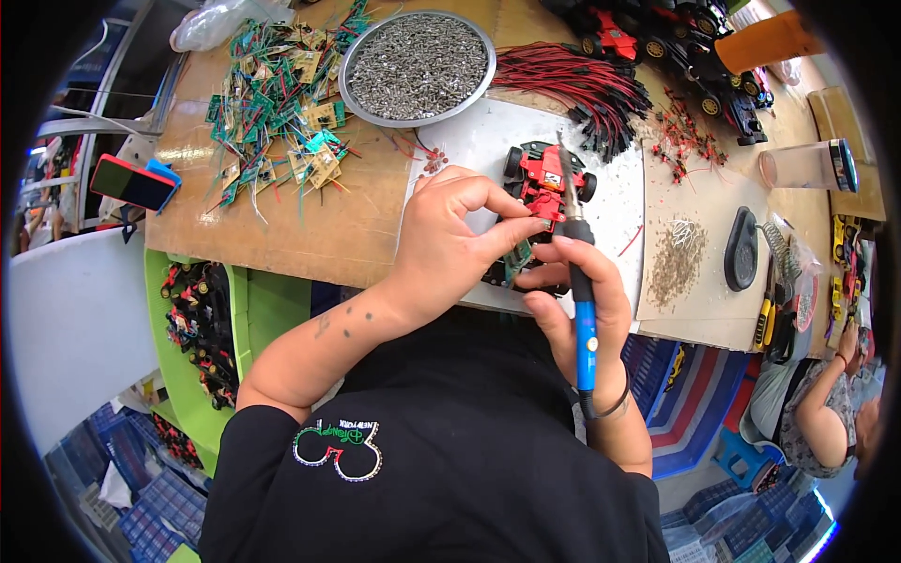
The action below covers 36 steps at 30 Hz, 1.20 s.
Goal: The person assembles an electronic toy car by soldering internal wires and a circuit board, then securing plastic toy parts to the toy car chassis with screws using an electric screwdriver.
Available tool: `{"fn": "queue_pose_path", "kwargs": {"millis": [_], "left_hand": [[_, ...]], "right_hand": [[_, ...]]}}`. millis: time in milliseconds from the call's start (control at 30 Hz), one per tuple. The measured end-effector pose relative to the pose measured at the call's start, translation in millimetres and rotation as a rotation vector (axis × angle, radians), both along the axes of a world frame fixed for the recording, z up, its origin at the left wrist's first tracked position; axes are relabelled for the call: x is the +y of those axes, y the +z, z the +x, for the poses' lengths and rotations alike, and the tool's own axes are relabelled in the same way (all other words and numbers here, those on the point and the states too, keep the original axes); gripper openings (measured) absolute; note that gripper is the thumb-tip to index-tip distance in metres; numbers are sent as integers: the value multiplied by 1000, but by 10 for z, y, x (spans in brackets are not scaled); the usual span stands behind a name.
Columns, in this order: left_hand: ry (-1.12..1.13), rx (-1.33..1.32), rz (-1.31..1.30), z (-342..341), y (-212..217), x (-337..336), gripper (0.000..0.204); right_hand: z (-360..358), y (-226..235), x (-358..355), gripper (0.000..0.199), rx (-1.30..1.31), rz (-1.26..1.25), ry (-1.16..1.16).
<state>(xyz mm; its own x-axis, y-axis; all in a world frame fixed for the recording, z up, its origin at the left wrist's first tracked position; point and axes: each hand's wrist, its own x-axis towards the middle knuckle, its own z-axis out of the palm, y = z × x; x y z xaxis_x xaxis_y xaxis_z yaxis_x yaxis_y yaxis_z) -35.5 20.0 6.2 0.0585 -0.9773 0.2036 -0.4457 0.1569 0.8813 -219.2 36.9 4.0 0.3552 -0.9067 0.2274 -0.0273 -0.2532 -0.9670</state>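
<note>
Pinching a small green circuit board [519, 255] between thumb and forefinger, the left hand [449, 239] is closed on the part and holds it against the underside end of a red toy car [547, 178]. The right hand [582, 300] is wrapped shut around a blue-handled soldering iron [584, 310], its metal tip angled up over the car's body. The car sits on a white sheet [619, 202] near the front edge of the desk [319, 225], just beyond both hands.

The left fingers [511, 228] lie very near the iron's shaft, so a small slip could likely burn them. The tip rests close to the plastic shell, which could melt or scar if it lingers there. The board looks held by fingertips alone; a twitch could shift it and spoil the joint.

Further out, a bundle of red-and-black leads [572, 89] lies just behind the car, near enough for the iron to scorch the insulation. A round metal tray of small silver parts [418, 66] and a heap of green boards [282, 103] sit well clear.
</note>
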Motion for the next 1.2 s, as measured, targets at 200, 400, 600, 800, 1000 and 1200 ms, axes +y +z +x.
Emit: {"fn": "queue_pose_path", "kwargs": {"millis": [200,400,600,800,1000,1200], "left_hand": [[-38,244,247,40,-4,-3,9],[-88,542,397,101,-111,-36,7],[-272,800,769,339,-69,-193,13],[-331,680,917,456,-88,-383,20],[-320,475,822,448,-29,-366,17],[-281,692,808,472,-40,-309,14]], "right_hand": [[-50,-122,45,44,54,-136,-183],[36,-51,45,41,108,-230,-109],[-138,-145,-2,38,345,-186,-341],[-81,-200,17,35,322,-130,-328],[-15,-169,-113,43,383,-376,-277],[82,-87,-245,57,451,-625,-113]]}}
